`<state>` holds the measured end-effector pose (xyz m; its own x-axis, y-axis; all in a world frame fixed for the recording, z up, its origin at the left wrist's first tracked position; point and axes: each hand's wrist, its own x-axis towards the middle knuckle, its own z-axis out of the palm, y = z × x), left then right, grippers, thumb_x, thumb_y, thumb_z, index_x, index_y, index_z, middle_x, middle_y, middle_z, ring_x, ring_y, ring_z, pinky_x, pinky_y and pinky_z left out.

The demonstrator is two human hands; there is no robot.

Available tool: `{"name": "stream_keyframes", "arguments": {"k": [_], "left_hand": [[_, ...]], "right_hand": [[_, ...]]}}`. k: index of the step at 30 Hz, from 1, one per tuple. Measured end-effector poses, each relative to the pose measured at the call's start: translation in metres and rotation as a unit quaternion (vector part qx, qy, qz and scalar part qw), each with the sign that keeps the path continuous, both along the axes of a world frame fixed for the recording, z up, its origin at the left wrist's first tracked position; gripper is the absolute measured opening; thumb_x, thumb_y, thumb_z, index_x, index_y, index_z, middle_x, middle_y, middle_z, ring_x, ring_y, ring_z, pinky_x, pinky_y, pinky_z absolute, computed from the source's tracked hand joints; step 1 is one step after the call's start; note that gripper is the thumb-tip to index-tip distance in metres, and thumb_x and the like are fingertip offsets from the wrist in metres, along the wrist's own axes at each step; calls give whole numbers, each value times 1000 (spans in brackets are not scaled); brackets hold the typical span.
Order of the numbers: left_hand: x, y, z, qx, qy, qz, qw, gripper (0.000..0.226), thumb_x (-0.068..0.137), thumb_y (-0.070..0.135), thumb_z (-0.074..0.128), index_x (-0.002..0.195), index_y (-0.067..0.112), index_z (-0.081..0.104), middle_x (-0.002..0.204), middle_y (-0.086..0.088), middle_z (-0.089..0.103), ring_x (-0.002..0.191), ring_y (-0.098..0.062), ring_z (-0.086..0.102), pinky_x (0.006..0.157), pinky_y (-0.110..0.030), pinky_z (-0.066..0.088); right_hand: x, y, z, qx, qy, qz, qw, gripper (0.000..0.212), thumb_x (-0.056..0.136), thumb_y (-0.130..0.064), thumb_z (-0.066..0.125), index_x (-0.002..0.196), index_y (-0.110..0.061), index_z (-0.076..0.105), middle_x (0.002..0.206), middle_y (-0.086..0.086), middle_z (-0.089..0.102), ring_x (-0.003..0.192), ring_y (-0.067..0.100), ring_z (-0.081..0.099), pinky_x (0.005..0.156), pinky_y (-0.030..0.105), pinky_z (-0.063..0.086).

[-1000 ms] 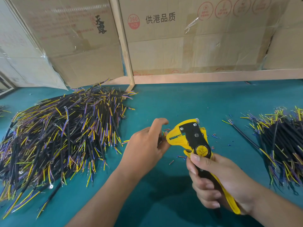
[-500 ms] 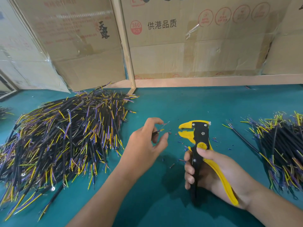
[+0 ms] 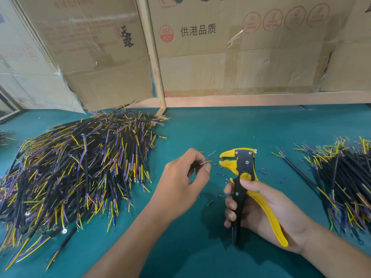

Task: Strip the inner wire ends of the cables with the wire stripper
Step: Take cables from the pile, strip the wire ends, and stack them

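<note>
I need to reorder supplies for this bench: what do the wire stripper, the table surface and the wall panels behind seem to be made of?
Wire stripper: matte black body, probably metal, judging by its bolts; glossy yellow head and handle, likely plastic.
Table surface: teal, matte, looks like a soft mat or felt; cannot tell which.
Wall panels: brown corrugated cardboard, with printed marks and shiny clear tape.

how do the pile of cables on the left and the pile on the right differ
The left pile is wider and fully in view, fanned out with coloured ends pointing many ways; the right pile looks smaller and is cut off by the frame edge. The left pile lies beside the left hand, the right pile beyond the right hand holding the wire stripper. Both hold black cables with yellow and purple-blue inner wires on the green table.
</note>
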<state>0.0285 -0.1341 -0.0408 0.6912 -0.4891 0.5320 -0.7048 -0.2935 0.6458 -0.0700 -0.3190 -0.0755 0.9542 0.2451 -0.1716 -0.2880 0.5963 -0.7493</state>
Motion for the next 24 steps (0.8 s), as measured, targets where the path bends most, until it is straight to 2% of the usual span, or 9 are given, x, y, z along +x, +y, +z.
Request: {"name": "stream_keyframes", "arguments": {"k": [3, 10, 13, 15, 17, 22, 24], "left_hand": [[-1, 0, 2, -21, 43, -33, 998, 9, 94, 23, 56, 86, 23, 52, 66, 20, 49, 56, -6, 35, 56, -12, 30], [5, 0, -3, -48, 128, -69, 988, 5, 97, 25, 57, 95, 29, 60, 83, 21, 60, 72, 1, 51, 70, -11, 40], [7, 1, -3, -83, 185, -100, 974, 6, 94, 34, 60, 98, 31, 64, 87, 18, 61, 78, -3, 52, 71, -19, 41], [6, 1, -2, -90, 195, -99, 972, 9, 92, 40, 61, 98, 36, 66, 86, 17, 62, 78, -4, 52, 68, -23, 42], [4, 0, 0, -91, 193, -86, 973, 7, 93, 36, 61, 97, 39, 67, 85, 16, 64, 75, -5, 52, 66, -25, 43], [-10, -13, 15, -170, 223, -99, 955, 10, 96, 18, 62, 94, 23, 70, 78, 1, 70, 63, -12, 58, 58, -22, 48], [-15, -22, 34, -171, 259, -110, 944, 9, 97, 17, 64, 90, 21, 68, 77, -5, 73, 60, -15, 60, 56, -23, 47]], "right_hand": [[-3, 4, 9, -9, 12, -13, 1000, 39, 80, -36, 72, 101, -4, 66, 80, 17, 50, 69, 33, 52, 75, 50, 52], [-4, 5, 12, -6, 13, -13, 1000, 39, 80, -36, 72, 103, -4, 65, 81, 17, 49, 71, 32, 51, 76, 50, 52], [-4, 3, 12, -3, 14, -12, 1000, 38, 82, -36, 71, 103, -4, 65, 82, 17, 49, 71, 32, 51, 76, 50, 52], [-4, 2, 12, 1, 15, -12, 1000, 39, 83, -36, 71, 104, -4, 65, 82, 17, 49, 71, 32, 51, 76, 50, 52], [-4, 2, 13, 5, 21, -13, 1000, 39, 83, -36, 72, 104, -4, 65, 82, 17, 49, 71, 32, 50, 75, 50, 52], [-3, 0, 13, 25, 34, -30, 999, 37, 84, -36, 68, 102, -4, 65, 82, 15, 49, 71, 31, 51, 73, 48, 53], [-2, 0, 14, 37, 45, -35, 998, 37, 84, -35, 69, 102, -4, 64, 83, 16, 49, 70, 32, 51, 72, 48, 53]]}}
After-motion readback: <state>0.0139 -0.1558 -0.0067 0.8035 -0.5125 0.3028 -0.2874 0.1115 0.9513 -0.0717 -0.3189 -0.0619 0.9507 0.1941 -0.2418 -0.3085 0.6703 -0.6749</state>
